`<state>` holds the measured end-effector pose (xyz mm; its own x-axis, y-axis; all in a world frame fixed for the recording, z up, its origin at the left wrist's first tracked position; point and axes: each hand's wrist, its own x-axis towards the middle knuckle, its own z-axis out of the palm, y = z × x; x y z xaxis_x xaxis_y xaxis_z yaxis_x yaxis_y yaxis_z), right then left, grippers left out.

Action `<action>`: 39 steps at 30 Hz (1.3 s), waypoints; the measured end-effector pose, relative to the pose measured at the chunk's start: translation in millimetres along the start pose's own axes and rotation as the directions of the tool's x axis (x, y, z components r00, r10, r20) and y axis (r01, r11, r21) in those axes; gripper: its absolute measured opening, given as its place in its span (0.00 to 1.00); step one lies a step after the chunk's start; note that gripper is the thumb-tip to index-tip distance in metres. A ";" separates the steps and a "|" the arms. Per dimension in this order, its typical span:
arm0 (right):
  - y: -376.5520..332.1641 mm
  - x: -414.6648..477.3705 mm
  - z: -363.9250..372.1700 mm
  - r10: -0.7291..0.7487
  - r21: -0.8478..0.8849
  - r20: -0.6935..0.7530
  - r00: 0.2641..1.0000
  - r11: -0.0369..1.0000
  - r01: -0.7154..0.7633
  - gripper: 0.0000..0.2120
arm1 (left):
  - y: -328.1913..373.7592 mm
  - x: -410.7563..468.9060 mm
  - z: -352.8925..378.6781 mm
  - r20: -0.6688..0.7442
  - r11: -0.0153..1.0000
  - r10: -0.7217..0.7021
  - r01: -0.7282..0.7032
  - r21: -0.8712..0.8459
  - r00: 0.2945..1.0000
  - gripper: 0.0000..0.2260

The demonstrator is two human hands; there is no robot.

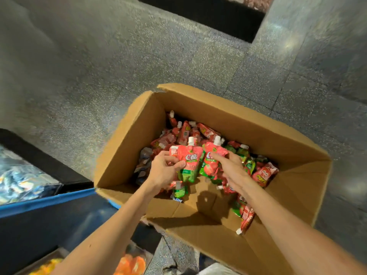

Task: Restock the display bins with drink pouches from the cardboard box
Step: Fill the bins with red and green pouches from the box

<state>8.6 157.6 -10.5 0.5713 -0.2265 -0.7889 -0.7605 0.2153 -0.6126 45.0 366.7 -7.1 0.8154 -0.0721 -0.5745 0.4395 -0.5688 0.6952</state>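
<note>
As both were held over cardboard box (218, 104), left hand (164, 171) was curled round one pouch (188, 161), right hand (230, 169) round second pouch (213, 160). Bodies, not spouts, best gripped; both lifted together. Spare pouches (186, 133) were heaped toward far wall.

Speckled grey terrazzo floor (123, 62), glossy tile seams, dim light

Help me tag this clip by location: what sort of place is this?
Probably a shop's sales floor: an open cardboard box of spouted drink pouches, a speckled stone floor, and a blue-edged display bin holding packaged goods.
</note>
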 end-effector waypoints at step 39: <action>-32.3 -630.1 422.1 0.083 0.006 0.948 -0.308 0.960 0.279 0.29 | -67.4 -637.3 -418.8 -0.931 0.593 0.092 -0.770 -0.233 0.353 0.15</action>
<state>-196.5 694.3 485.6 0.0534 0.9880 0.1450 -0.5692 0.1494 -0.8085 -346.4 794.2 493.0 0.6790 0.6851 0.2637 -0.2795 -0.0909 0.9558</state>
